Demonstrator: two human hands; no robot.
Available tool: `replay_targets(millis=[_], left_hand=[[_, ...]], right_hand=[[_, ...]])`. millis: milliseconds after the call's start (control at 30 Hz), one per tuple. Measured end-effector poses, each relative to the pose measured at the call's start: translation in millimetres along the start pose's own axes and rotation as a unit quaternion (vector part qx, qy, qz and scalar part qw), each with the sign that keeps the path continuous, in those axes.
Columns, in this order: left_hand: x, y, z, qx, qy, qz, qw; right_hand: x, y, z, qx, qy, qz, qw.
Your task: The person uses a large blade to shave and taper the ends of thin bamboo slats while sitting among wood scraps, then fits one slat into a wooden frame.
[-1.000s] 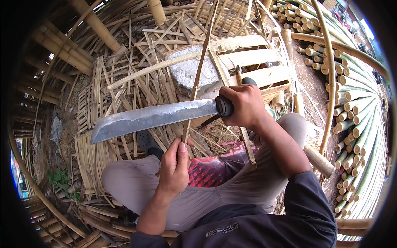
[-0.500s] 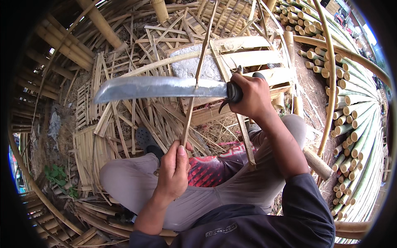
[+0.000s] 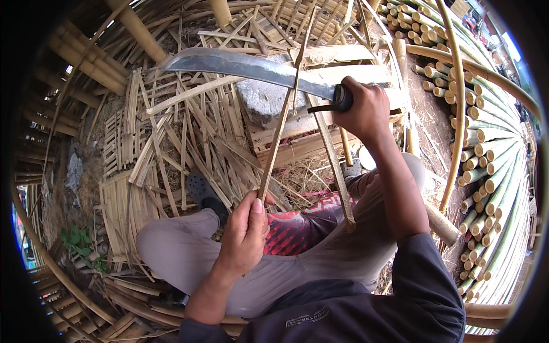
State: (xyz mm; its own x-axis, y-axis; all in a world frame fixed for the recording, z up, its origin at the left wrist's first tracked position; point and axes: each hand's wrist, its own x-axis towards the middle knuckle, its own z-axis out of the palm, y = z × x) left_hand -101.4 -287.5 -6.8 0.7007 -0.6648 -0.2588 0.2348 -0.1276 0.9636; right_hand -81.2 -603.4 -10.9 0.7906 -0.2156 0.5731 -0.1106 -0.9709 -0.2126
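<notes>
My left hand (image 3: 247, 233) is closed around the near end of a thin bamboo strip (image 3: 277, 147), which slants away from me to the upper right. In my right hand (image 3: 366, 111) is the dark handle of a machete (image 3: 240, 64). Its long, curved blade points left and crosses the strip, touching it or very close to it. A small curled shaving hangs from the strip just below the blade. Another bamboo strip (image 3: 334, 166) leans between the low bamboo stand (image 3: 306, 143) and my right thigh. A rough grey block (image 3: 263, 98) rests on the stand behind the strip.
Split bamboo strips (image 3: 211, 123) lie heaped on the ground at the left, with slatted panels (image 3: 120, 211) beside them. Stacked green bamboo poles (image 3: 492, 171) fill the right side. Upright bamboo posts (image 3: 137, 31) stand at the far left. A bamboo pole end (image 3: 441, 226) lies by my right knee.
My right hand has moved the machete farther away along the strip and slightly right, its tip now swung upward. The strip's far end has shifted right. My left hand keeps its hold.
</notes>
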Motion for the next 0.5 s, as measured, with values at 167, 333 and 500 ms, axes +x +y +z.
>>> replay_targets(millis=[167, 333, 500], left_hand=[[3.3, -5.1, -5.0, -0.002, 0.011, -0.024, 1.000], [-1.3, -9.0, -10.0, 0.108, 0.029, -0.010, 0.994], [-5.5, -13.4, 0.6, 0.204, 0.025, 0.109, 0.973]], right_hand=[[-6.1, -13.7, -9.9, -0.023, -0.040, 0.027, 0.999], [-14.7, -3.1, -11.7, 0.002, -0.031, 0.006, 0.999], [0.8, 19.5, -20.0, -0.024, 0.036, -0.007, 0.999]])
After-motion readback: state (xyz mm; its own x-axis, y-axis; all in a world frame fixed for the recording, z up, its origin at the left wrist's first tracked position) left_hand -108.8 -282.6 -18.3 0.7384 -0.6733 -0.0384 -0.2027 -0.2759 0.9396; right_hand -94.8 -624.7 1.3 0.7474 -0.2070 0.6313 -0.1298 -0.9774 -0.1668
